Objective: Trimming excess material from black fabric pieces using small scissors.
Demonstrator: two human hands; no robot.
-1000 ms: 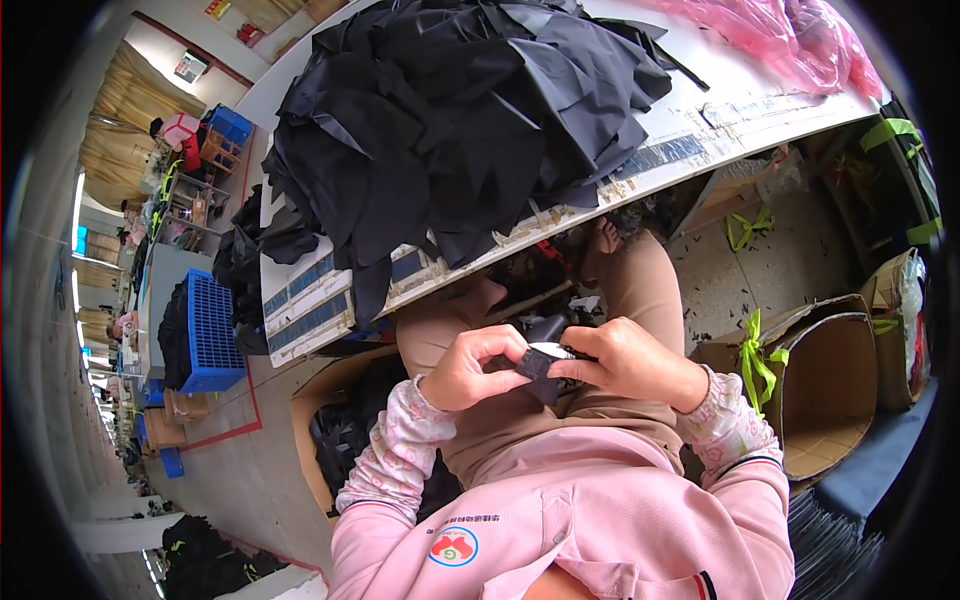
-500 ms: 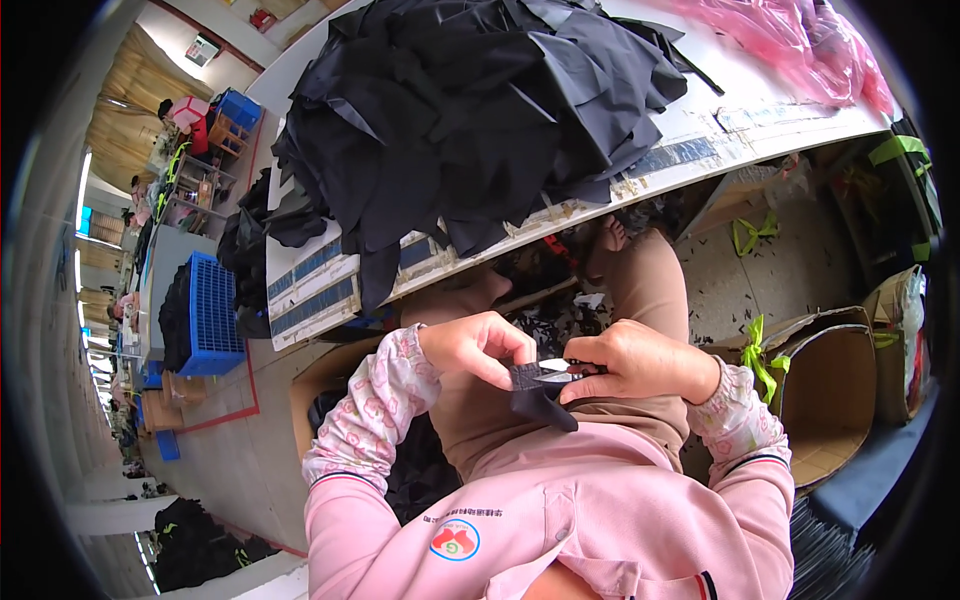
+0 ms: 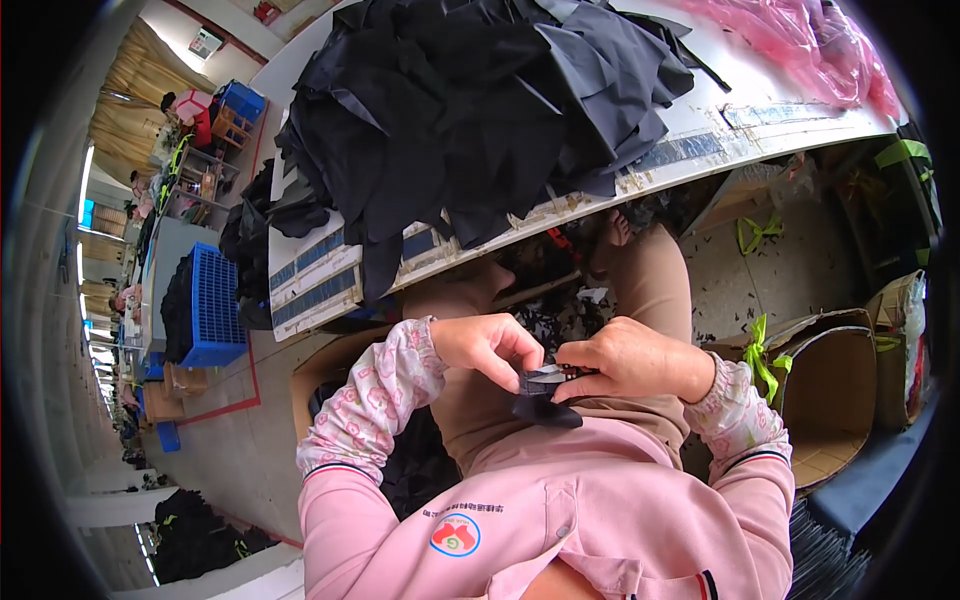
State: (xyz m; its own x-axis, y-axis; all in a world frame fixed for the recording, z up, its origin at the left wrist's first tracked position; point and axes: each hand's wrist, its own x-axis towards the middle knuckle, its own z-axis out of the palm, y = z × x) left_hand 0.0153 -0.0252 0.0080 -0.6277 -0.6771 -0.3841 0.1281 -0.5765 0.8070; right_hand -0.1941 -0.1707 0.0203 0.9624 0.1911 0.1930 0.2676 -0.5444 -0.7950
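Above my lap, my left hand (image 3: pixel 492 348) pinches a small black fabric piece (image 3: pixel 548 411) between thumb and fingers. The free end of the fabric hangs down toward my pink shirt. Thread snips (image 3: pixel 547 378) with silver blades are gripped in my right hand (image 3: pixel 640 360), their tips pointing left at the fabric's edge beside my left thumb. Whether the blades have fabric between them is too small to tell. A large heap of black fabric pieces (image 3: pixel 450 120) lies on the white table (image 3: pixel 690 165) in front of me.
Pink plastic sheeting (image 3: pixel 800 55) lies at the table's far right. An open cardboard box (image 3: pixel 825 400) with a yellow-green tie stands at my right. A blue crate (image 3: pixel 217 305) holds black fabric at the left. Dark scraps litter the floor (image 3: pixel 715 270) under the table.
The snips' blades have come closer together at the fabric's edge. The fabric's hanging end has shifted and bunched slightly. Both hands stay almost in place.
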